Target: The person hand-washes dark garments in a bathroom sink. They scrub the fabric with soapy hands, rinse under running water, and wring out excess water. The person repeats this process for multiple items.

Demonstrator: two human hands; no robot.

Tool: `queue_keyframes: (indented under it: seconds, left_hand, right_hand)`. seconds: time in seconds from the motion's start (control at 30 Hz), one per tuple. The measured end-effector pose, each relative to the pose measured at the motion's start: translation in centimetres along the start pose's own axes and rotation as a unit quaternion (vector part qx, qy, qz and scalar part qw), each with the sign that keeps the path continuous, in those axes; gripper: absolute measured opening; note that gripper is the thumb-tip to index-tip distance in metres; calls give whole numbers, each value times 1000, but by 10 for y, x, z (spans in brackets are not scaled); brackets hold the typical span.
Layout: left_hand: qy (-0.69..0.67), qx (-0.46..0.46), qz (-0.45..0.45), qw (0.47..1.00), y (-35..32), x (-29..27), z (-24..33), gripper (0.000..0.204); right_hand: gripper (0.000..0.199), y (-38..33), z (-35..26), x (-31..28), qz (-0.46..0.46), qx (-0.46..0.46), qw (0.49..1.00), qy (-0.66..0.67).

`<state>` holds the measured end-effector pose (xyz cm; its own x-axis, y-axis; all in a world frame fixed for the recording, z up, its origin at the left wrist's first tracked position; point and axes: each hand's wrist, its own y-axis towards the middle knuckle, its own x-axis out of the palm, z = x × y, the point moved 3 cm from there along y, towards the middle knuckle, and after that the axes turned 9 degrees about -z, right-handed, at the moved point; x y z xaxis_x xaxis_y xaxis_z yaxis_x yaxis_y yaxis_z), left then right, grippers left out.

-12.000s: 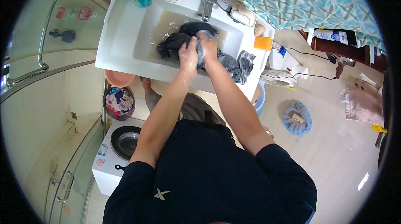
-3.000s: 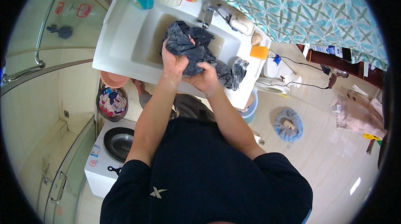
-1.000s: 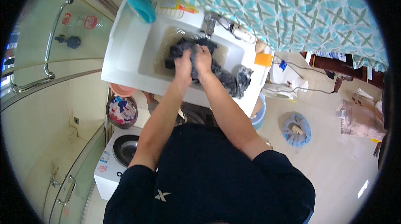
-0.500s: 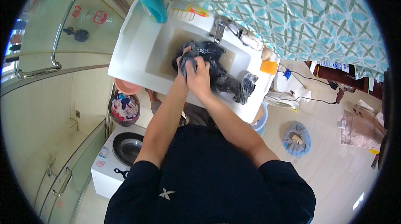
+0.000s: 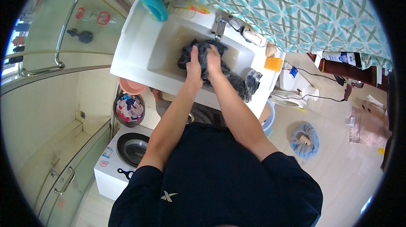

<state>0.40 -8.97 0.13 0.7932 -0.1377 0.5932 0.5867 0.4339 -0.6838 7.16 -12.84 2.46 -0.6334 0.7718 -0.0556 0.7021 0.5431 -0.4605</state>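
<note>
A dark, wet garment [image 5: 230,81] lies bunched in the white sink [image 5: 144,49], partly in cloudy water. Its near right end, whitened with suds, drapes over the sink's rim. My left hand [image 5: 194,69] is closed on the bunched cloth, thumb up, its other fingers hidden by fabric. Just to the right, my right hand [image 5: 214,62] grips the same garment, its fingertips smeared by motion. A fold of dark cloth shows between the two hands. Behind them stands the chrome faucet [image 5: 220,28].
Along the sink's back rim are a teal bottle [image 5: 155,8], a brush with an orange handle [image 5: 198,9] and a white soap dish [image 5: 253,36]. An orange block [image 5: 273,64] sits at the right corner. A laundry basket [image 5: 129,109] and white washing machine [image 5: 111,165] stand at lower left.
My hands were together over a raised wad of cloth; now they are apart side by side, the right one shifted right. The cloth between them has spread lower in the sink.
</note>
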Motion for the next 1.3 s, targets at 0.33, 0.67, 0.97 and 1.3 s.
queue_keyframes:
  seconds: [0.33,0.67,0.97,1.3]
  left_hand:
    - [-20,88,-47,995,3,-4,2,29]
    - [316,215,-10,924,-17,-5,7,25]
    - [36,71,-62,995,-8,-40,47,26]
    - [-211,-204,-165,942,-18,-22,94,45]
  right_hand:
    - [76,-40,2,0,4,-75,996,-58]
    - [31,-2,8,3,122,75,981,130]
    - [43,7,4,24,225,146,925,268]
    - [47,-42,-64,51,-32,-57,874,482]
